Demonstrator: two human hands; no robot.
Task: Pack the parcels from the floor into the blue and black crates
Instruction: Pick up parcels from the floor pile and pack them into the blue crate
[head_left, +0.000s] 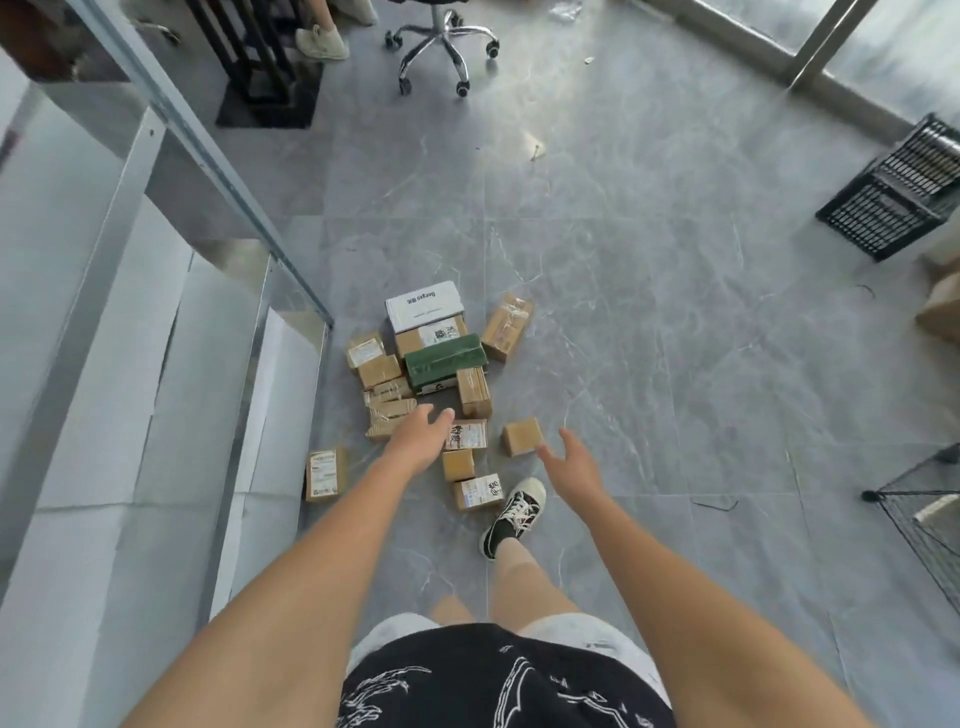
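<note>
Readable writing: white box (425, 305) at the far end of the pile has "Deeyeo" printed on top, upside down from where I stand. Brown box w/ white label (466, 434) carries black handwritten marks, can't read them. Other labels too small or blurred to read.

My left hand (420, 435) is out over the pile, fingers straight and spread, holding nothing; fingertips sit over the labelled brown box. My right hand (570, 459) is also empty, fingers loosely spread, just beside a plain small brown cube (522, 436) that sits apart to the right of the heap.

Parcels all on the grey tile floor (675, 364): green wrapped box (445, 358) mid-pile, leaning on a brown box behind it; tall brown taped box (506, 326) to its right; several small brown ones packed along the left side. One labelled box (325, 474) stands alone by the wall edge on the left. Two small boxes nearest me, the closer one (478, 491) just beside my shoe (514, 514).

Black crate (898, 197) lies tipped on its side, far right, well apart from the pile. Blue crate not in sight.

Room: open floor to the right and beyond the pile. Left is tight: white panel wall and metal rail (208, 156) run close to the heap. Wire basket (924, 525) at right edge. Office chair base (441, 47) and someone's foot at the far end.
</note>
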